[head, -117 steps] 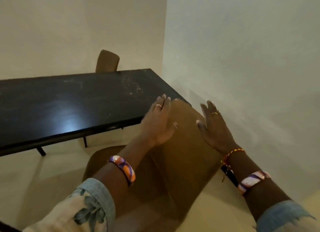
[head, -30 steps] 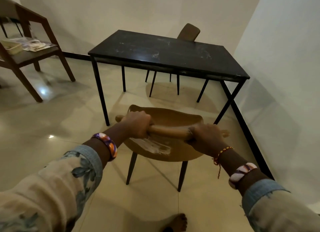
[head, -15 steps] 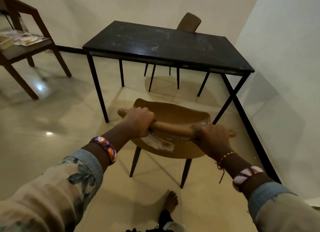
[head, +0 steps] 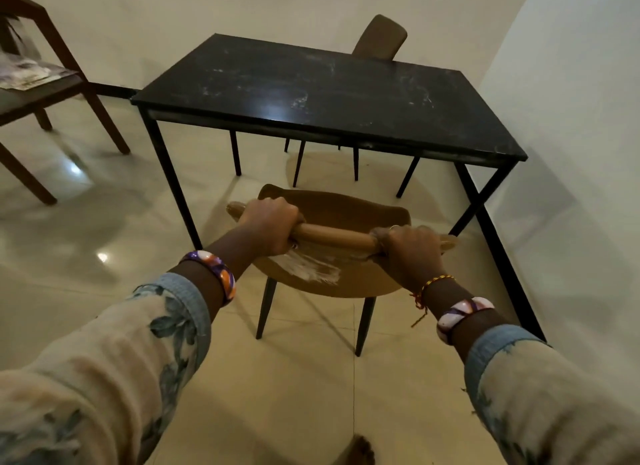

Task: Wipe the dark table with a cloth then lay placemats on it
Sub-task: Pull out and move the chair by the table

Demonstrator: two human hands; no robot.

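While both my hands grip the rolled top edge of the brown moulded chair [head: 332,222], the step I judge to be in hand is clearing it away from the dark rectangular table [head: 322,93] so I can reach the top for wiping. To do that well I would keep the pull level, share the load evenly between both sides, and set all four thin black legs down together on the glossy cream tile floor [head: 104,222], well apart from the table's frame. My left hand [head: 270,229] is clenched round the backrest edge near its left end; my right hand [head: 408,249] is clenched round it near the right end. Both arms reach forward, knuckles up. The table stands beyond the chair, smeared with pale marks. No cloth or placemats show.
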